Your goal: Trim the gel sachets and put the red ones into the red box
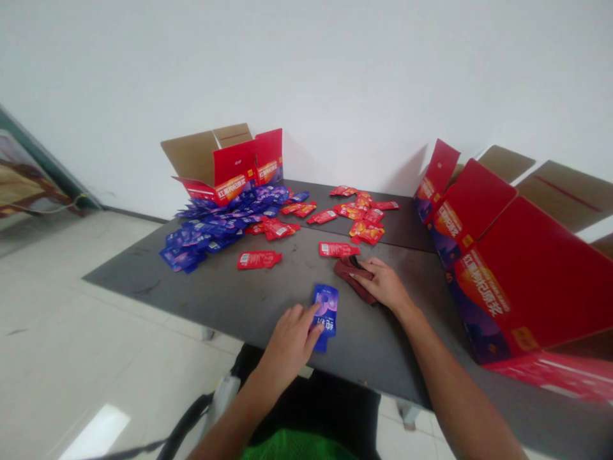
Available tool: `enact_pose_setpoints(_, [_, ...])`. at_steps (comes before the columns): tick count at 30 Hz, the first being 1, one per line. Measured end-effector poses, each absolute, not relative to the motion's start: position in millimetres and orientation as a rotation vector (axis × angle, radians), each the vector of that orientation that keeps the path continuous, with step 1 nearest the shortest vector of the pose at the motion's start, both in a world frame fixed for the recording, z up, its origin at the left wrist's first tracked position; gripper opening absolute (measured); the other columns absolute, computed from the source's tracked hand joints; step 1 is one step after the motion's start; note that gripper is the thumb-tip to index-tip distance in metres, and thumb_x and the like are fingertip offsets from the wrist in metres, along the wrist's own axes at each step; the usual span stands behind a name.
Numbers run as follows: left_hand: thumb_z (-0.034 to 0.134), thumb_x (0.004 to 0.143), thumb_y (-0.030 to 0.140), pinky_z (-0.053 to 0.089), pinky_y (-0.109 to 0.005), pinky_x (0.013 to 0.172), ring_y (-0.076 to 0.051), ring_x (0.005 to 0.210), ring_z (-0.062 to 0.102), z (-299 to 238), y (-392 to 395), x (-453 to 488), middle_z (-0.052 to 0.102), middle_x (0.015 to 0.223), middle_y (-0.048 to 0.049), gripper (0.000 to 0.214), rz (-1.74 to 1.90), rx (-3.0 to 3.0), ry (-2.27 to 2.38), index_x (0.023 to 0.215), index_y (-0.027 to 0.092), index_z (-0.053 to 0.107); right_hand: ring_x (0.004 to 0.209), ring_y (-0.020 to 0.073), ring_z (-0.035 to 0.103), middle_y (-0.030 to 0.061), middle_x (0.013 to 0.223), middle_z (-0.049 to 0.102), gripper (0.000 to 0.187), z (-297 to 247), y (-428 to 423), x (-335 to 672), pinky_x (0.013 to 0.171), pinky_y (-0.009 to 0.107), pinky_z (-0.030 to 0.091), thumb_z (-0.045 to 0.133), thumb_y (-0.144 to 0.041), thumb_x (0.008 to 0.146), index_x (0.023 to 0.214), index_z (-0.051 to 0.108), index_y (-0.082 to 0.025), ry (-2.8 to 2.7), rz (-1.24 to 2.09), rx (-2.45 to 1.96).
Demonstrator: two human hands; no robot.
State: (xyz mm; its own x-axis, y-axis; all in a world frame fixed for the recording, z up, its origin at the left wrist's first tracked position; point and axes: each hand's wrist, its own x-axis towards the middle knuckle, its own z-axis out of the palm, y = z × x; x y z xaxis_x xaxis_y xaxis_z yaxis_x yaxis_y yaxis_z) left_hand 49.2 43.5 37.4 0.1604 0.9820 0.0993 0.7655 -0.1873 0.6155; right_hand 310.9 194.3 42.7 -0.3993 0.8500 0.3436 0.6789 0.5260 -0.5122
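Note:
A blue pouch [326, 312] lies on the dark table [268, 294] near its front edge. My left hand [290, 344] rests on the pouch's lower left side, its fingers closed onto the pouch. To the right, my right hand [382, 282] lies with fingers flat on a dark red cloth [351, 276]. A single red pouch [338, 249] sits just beyond the cloth, and another red pouch [258, 259] lies further left.
A heap of blue pouches [215, 223] spills from an open red carton [230, 163] at the back left. Scattered red pouches [364, 217] lie at the back centre. A large open red carton [502, 268] stands at the right. Tiled floor lies to the left.

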Motion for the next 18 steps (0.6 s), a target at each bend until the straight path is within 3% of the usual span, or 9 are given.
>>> enact_pose_setpoints(6, [0.058, 0.100, 0.033, 0.041, -0.050, 0.106, -0.030, 0.131, 0.045, 29.2, 5.2, 51.8, 0.051, 0.145, -0.0079, 0.040, 0.734, 2.367, 1.697, 0.140, 0.033, 0.059, 0.093, 0.0237, 0.067, 0.0077, 0.104, 0.065, 0.043, 38.3, 197.7, 314.8, 0.084, 0.036, 0.054, 0.061, -0.048, 0.096, 0.132, 0.069, -0.025, -2.184, 0.382, -1.183])
enact_pose_setpoints(12, [0.058, 0.101, 0.042, 0.040, -0.045, 0.103, -0.026, 0.127, 0.051, 7.4, -16.1, 55.6, 0.062, 0.140, -0.0009, 0.035, 0.799, 2.536, 1.470, 0.134, 0.031, 0.062, 0.088, 0.0234, 0.067, 0.0070, 0.100, 0.066, 0.039, 42.8, 197.6, 318.2, 0.077, 0.035, 0.054, 0.061, -0.049, 0.096, 0.125, 0.072, -0.025, -2.150, 0.283, -1.166])
enact_pose_setpoints(18, [0.056, 0.102, 0.042, 0.041, -0.039, 0.100, -0.022, 0.122, 0.058, -0.4, -10.1, 53.1, 0.070, 0.132, -0.0001, 0.034, 0.955, 2.570, 1.424, 0.132, 0.026, 0.063, 0.090, 0.0223, 0.067, 0.0072, 0.101, 0.066, 0.028, 76.9, 170.0, 288.9, 0.077, 0.033, 0.054, 0.063, -0.042, 0.097, 0.115, 0.073, -0.023, -2.076, 0.220, -1.034])
